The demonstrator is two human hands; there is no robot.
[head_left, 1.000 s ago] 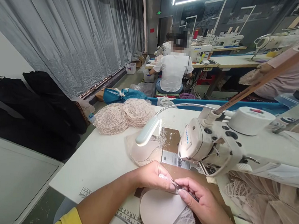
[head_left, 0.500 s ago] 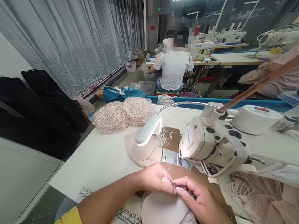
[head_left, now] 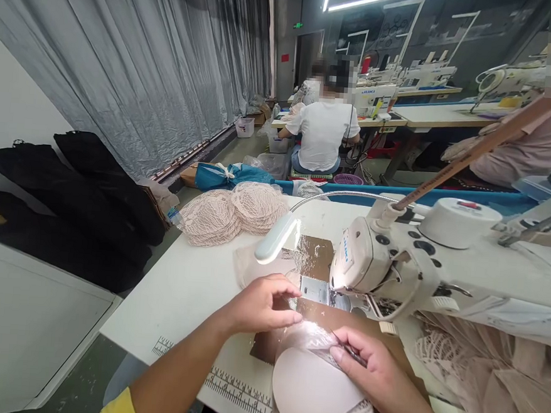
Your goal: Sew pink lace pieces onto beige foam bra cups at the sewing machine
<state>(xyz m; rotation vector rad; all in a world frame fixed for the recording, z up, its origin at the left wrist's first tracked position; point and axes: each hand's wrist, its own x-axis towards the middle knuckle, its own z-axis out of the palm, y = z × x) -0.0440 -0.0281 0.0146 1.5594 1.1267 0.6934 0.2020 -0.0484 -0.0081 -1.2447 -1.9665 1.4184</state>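
A beige padded cup [head_left: 312, 391] with a lace edge lies on the table in front of me. My right hand [head_left: 370, 367] rests on its upper right edge, fingers pinched on a thin dark metal tool [head_left: 348, 350]. My left hand [head_left: 261, 306] hovers over the cup's top left edge with fingers bent and partly spread, touching the lace there. Just beyond both hands stands the white sewing machine [head_left: 422, 267], its needle plate [head_left: 317, 291] close to my left fingers.
A gooseneck lamp [head_left: 276, 238] hangs over another beige cup [head_left: 264, 268]. Stacked lace cups [head_left: 230, 213] lie at the table's far left. More lace fabric [head_left: 480, 378] piles up at right. Black bags [head_left: 68, 198] sit at left. Other people sit at machines behind.
My left hand has let go of the pinch it shared with the right hand and shifted left and up. The right hand and cup stay roughly in place.
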